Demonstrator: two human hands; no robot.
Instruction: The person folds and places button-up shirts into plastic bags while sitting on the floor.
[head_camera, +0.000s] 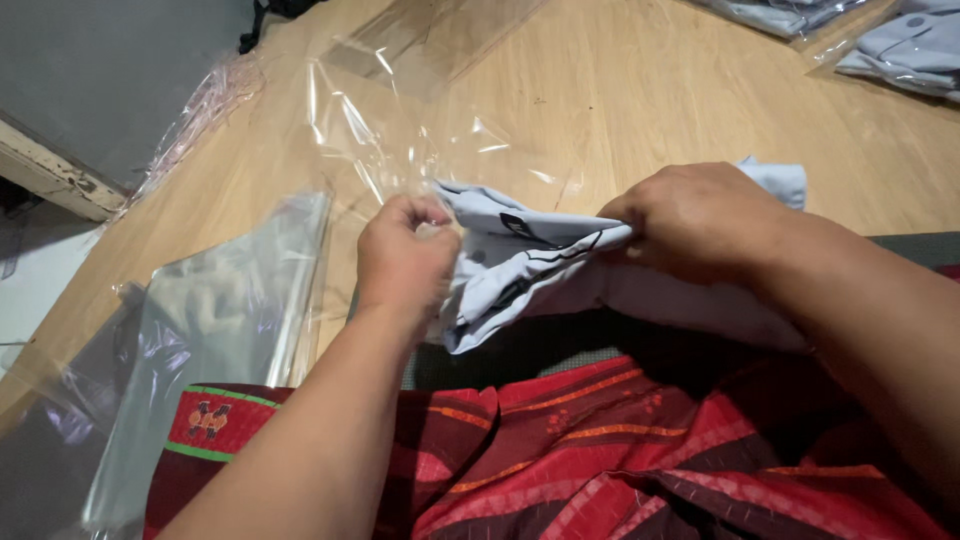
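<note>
Nearest, red patterned cloth (620, 450) covers the lap. Both hands are closed on a folded pale-blue garment (530, 270): left hand (405, 255) pinching its edge with clear plastic bag (400, 130), right hand (700, 220) hiding its middle. Bagged garments (900, 40) are cut off at the table (620, 90) edge.

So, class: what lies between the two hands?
In the head view, the folded pale-blue garment spans the gap between left hand and right hand; both grip it.

Matt pale cloth garment (560, 265), glossy crinkled clear plastic bag (400, 120), smooth light wooden floor (620, 100), red woven cloth (600, 450).
</note>
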